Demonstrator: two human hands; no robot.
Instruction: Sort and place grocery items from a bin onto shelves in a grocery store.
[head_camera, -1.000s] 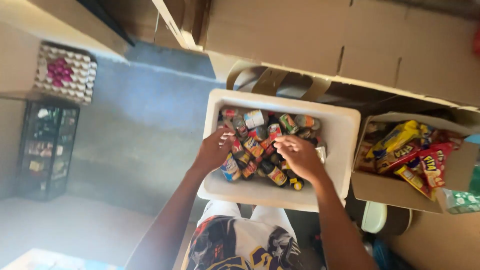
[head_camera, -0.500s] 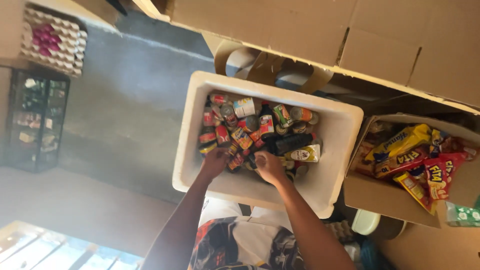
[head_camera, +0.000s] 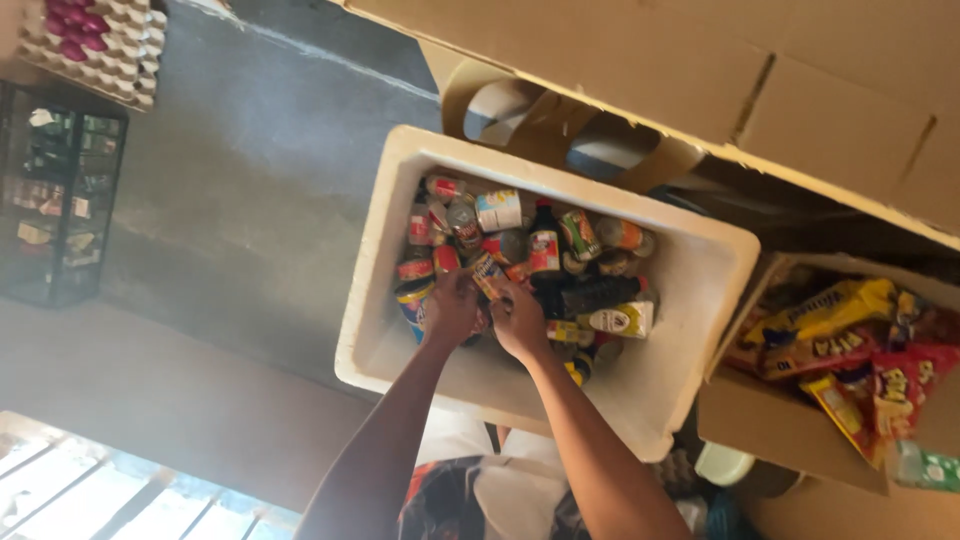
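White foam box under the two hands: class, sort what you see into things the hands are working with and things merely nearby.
In hand:
- white foam box
- drink bottles and cans inside it
- left hand and right hand, both among the bottles

Just nearby:
- cardboard box of snack packets
- egg tray
- dark bottle crate
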